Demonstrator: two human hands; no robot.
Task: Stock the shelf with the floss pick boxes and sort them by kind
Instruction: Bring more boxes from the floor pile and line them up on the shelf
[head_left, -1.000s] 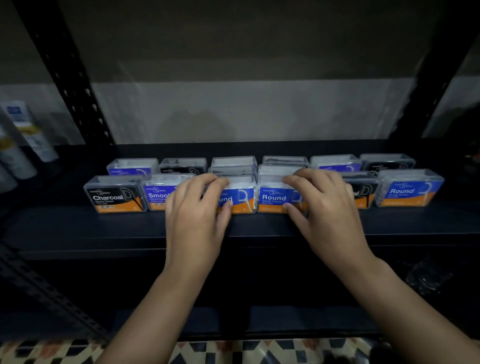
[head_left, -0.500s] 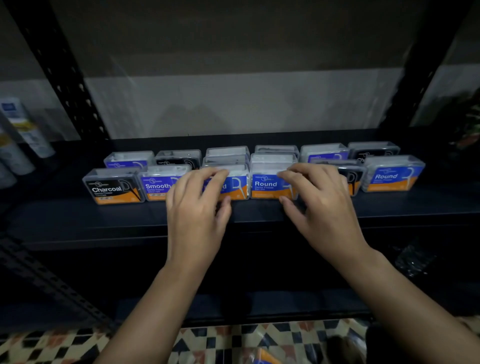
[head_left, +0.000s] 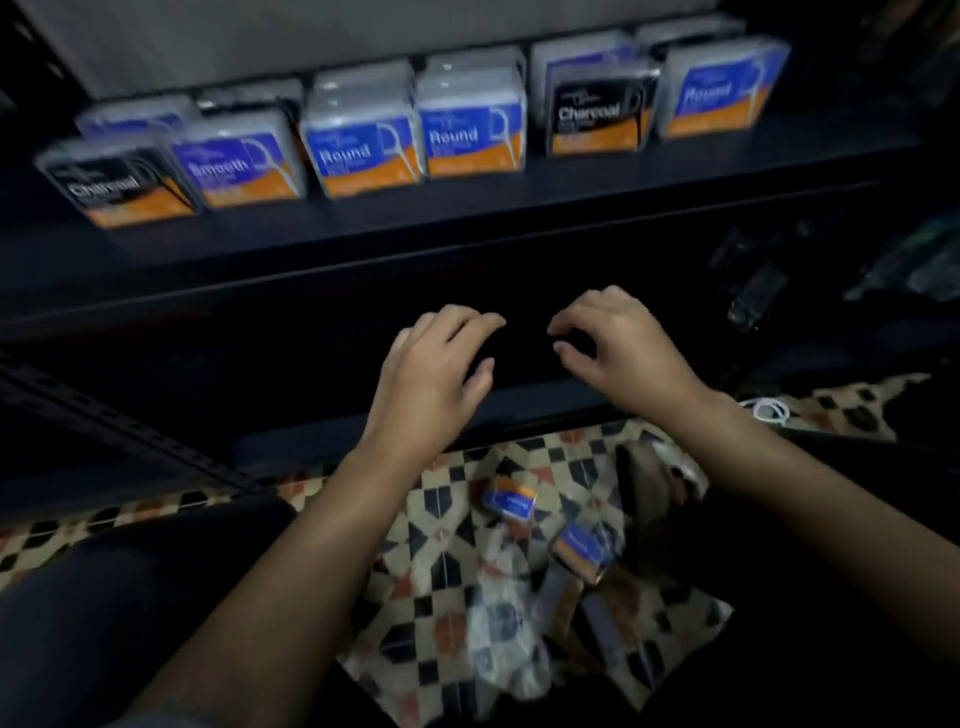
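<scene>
Nearest the camera, on the patterned tile floor (head_left: 447, 545) between the person's dark-clad knees, lies a crumpled clear bag (head_left: 506, 639) with loose floss pick boxes beside it: one blue-and-orange box (head_left: 509, 500) lies flat on the tiles and a second box (head_left: 583, 555) lies tilted just right of it, both too blurred to read. Above them both bare forearms reach forward. The left hand (head_left: 434, 371) hangs palm down in front of the dark lower shelf edge, fingers loosely curled and spread, holding nothing. The right hand (head_left: 613, 345) hovers just beside it, apart from it, fingers bent in a loose claw, also holding nothing. Neither hand touches a box. Farther off, on the black shelf (head_left: 467, 208), a front row of boxes stands upright side by side, from left to right: Charcoal (head_left: 117, 187), Smooth (head_left: 239, 163), Round (head_left: 363, 150), a second Round (head_left: 470, 132), a second Charcoal (head_left: 597, 117) and a third Round (head_left: 719, 93). A back row of boxes stands behind them, mostly hidden, against the pale wall (head_left: 311, 36).
</scene>
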